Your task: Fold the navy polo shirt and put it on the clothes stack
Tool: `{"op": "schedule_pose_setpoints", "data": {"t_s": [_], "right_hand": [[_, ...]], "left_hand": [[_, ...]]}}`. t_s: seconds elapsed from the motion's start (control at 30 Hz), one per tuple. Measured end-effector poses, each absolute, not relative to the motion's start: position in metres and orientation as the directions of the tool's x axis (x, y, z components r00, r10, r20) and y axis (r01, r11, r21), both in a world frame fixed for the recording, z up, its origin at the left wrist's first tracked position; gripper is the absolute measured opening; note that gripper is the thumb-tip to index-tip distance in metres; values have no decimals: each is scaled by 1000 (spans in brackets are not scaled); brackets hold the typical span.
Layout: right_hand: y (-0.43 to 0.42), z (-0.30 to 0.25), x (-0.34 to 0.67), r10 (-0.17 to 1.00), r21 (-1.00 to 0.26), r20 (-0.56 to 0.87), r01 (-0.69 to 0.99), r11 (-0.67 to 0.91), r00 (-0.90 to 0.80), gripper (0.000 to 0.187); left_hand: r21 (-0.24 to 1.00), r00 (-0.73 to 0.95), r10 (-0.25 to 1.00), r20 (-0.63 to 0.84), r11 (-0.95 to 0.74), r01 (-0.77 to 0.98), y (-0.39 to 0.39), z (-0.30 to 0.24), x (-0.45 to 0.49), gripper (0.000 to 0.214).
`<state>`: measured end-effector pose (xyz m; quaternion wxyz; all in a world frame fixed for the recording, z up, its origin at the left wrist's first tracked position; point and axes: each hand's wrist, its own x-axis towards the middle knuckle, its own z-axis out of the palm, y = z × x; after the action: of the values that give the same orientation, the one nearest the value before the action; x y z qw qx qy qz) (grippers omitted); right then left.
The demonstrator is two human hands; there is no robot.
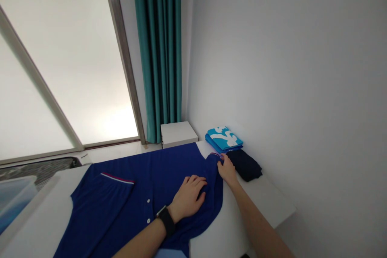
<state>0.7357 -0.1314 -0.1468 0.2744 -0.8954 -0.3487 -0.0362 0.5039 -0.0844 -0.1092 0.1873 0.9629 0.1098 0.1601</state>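
The trimmed cuff [215,154] of one sleeve is pinched between the thumb and fingers of the right hand [227,170], at the far right corner of the blue shirt [142,189]. By the left hand [190,196] nothing seems to be gripped; it is laid palm down on the cloth, its fingers loosely spread. The shirt is spread across the white table [228,225], its near part cut off by the lower edge of the view. It can be judged light, soft and limp, a knit that will drape and wrinkle easily rather than slip or break; it is probably best taken by firm edges such as the cuffs or shoulder seams, with the body held flat by a palm. White buttons [148,201] are seen on the front. A dark watch [166,221] is worn on the left wrist, and no brand can be read on it. Beyond the right hand, a dark folded cloth [245,165] and a bright blue folded cloth [223,139] are set by the wall; on the latter a white design is shown, but no lettering can be made out.
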Motion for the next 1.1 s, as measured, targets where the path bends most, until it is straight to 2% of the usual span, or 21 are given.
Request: {"op": "schedule_pose_setpoints", "data": {"t_s": [0.2, 0.37, 0.47, 0.63, 0.77, 0.87, 1.0, 1.1], "right_hand": [[-136, -152, 737, 626, -469, 320, 693, -548, 711, 49], [-150, -157, 728, 685, -472, 365, 760, -447, 630, 43], [-157, -156, 722, 713, -486, 352, 769, -415, 607, 37], [-156, -147, 720, 727, -541, 291, 734, -411, 622, 42], [-153, -139, 717, 767, -581, 252, 726, -367, 589, 29], [-156, -137, 707, 792, -611, 278, 736, -292, 544, 20], [-169, -136, 697, 782, -665, 347, 724, -184, 518, 11], [-185, -133, 703, 738, -717, 392, 685, -130, 550, 19]], "left_hand": [[449, 914, 297, 274, -881, 152, -83, -110, 505, 29], [467, 910, 310, 276, -871, 155, -82, -111, 505, 28], [451, 912, 298, 280, -880, 149, -82, -111, 505, 29], [430, 916, 293, 275, -889, 156, -83, -109, 505, 29], [419, 918, 286, 275, -895, 154, -84, -108, 505, 28], [417, 918, 288, 275, -895, 156, -84, -109, 505, 28], [410, 915, 287, 283, -899, 155, -84, -110, 505, 28], [411, 916, 283, 284, -899, 151, -84, -110, 506, 28]]}}
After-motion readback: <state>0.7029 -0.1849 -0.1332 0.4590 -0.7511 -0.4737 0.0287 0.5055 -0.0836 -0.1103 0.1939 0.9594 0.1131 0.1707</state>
